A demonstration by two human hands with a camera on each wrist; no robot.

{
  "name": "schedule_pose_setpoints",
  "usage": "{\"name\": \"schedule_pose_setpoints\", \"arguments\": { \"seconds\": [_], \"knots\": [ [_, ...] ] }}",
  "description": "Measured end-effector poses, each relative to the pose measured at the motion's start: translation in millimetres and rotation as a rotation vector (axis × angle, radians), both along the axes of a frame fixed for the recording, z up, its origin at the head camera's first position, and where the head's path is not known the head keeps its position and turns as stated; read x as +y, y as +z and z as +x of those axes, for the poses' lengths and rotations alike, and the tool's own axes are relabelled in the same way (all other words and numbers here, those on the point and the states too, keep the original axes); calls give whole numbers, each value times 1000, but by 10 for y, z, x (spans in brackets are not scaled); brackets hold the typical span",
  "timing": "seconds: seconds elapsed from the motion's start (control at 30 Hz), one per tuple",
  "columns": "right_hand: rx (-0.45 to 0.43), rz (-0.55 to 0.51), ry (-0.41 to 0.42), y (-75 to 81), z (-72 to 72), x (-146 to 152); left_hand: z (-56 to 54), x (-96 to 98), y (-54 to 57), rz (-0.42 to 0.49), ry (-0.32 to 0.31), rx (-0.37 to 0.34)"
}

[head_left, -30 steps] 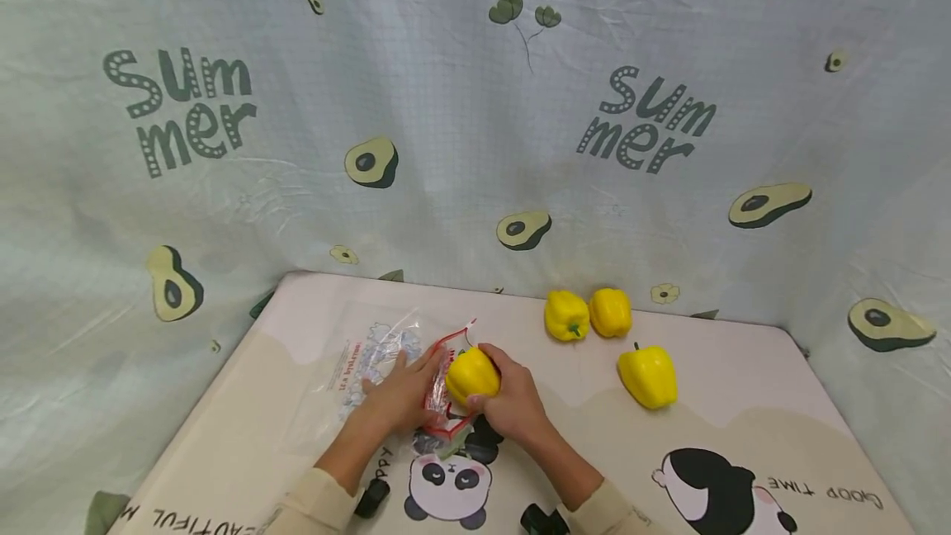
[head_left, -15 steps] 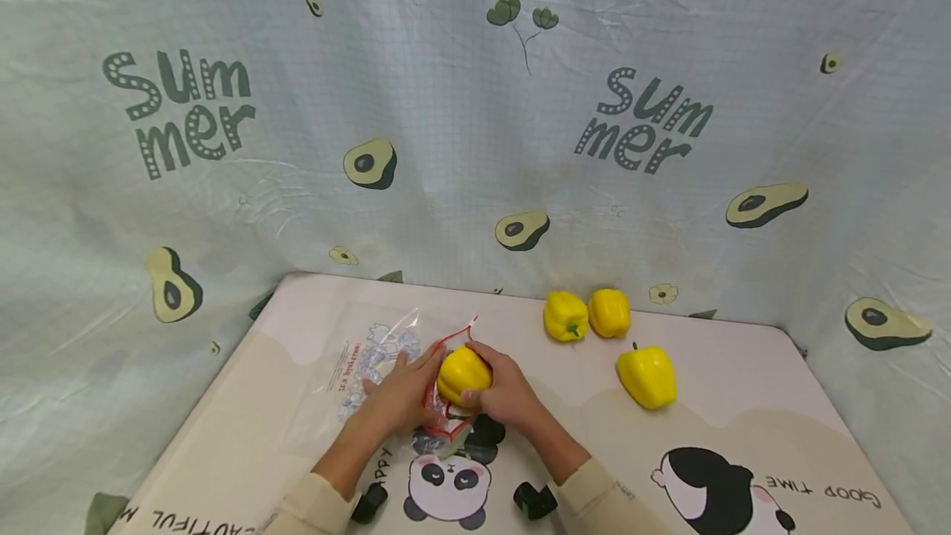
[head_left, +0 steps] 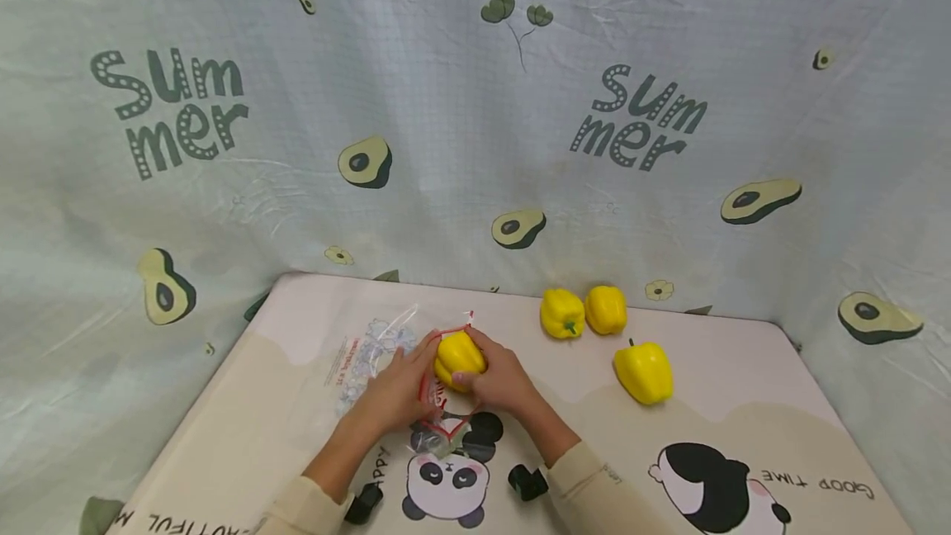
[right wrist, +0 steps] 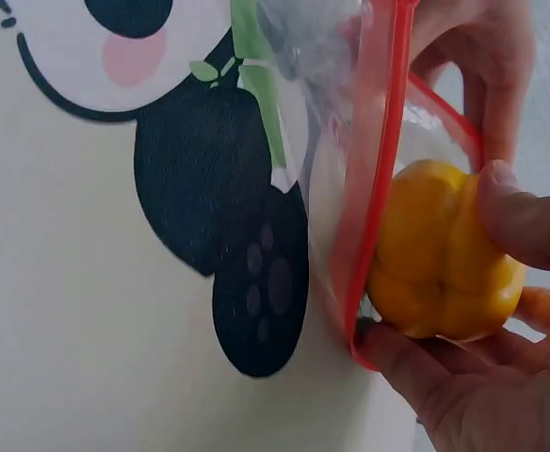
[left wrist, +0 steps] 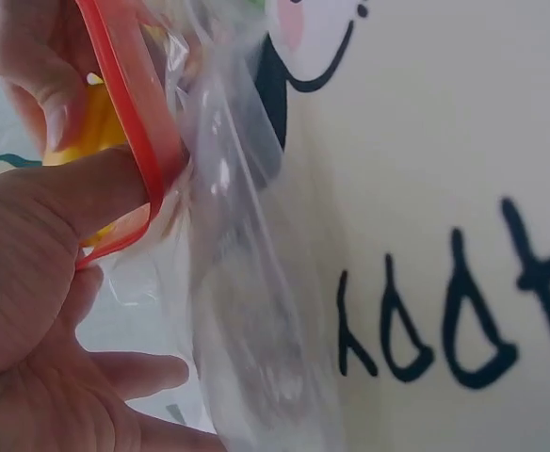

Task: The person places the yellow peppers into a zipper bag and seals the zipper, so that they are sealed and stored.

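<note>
A clear plastic zip bag [head_left: 371, 370] with a red-edged mouth and printed lettering lies on the table, its mouth held apart. My left hand [head_left: 397, 390] grips the bag by its mouth; in the left wrist view the thumb [left wrist: 105, 188] reaches inside the red rim [left wrist: 129, 104] while other fingers spread outside. My right hand [head_left: 501, 378] holds a yellow bell pepper [head_left: 459, 360] between thumb and fingers. In the right wrist view that pepper [right wrist: 444, 250] sits at the bag's mouth, partly within the red rim [right wrist: 380, 169], its blunt lobed end showing.
Two yellow bell peppers stand side by side at the back, a left one [head_left: 561, 314] and a right one [head_left: 606, 310]. Another pepper [head_left: 643, 372] lies nearer on the right. A printed cloth [head_left: 446, 106] hangs behind the table [head_left: 713, 386].
My right hand has carried the bell pepper a little left, into the bag's mouth. My left hand stays at the bag's rim. The other peppers have not moved.
</note>
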State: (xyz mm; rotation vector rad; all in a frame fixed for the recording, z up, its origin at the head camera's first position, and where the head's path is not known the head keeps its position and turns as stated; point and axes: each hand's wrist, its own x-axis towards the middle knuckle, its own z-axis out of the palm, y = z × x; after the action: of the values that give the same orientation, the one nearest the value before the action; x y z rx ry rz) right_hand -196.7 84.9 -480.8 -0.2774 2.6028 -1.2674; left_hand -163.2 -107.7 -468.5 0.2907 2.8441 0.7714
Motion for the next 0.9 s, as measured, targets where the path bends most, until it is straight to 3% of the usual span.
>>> {"name": "schedule_pose_setpoints", "arguments": {
  "seconds": [0.23, 0.53, 0.9],
  "knots": [
    [3, 54, 21, 40, 21, -45, 8, -11, 13, 13, -3, 37],
    [11, 4, 27, 46, 2, 50, 20, 20, -30, 17, -13, 49],
    [-5, -64, -109, 12, -32, 9, 58, 60, -36, -15, -24, 96]
  ]
}}
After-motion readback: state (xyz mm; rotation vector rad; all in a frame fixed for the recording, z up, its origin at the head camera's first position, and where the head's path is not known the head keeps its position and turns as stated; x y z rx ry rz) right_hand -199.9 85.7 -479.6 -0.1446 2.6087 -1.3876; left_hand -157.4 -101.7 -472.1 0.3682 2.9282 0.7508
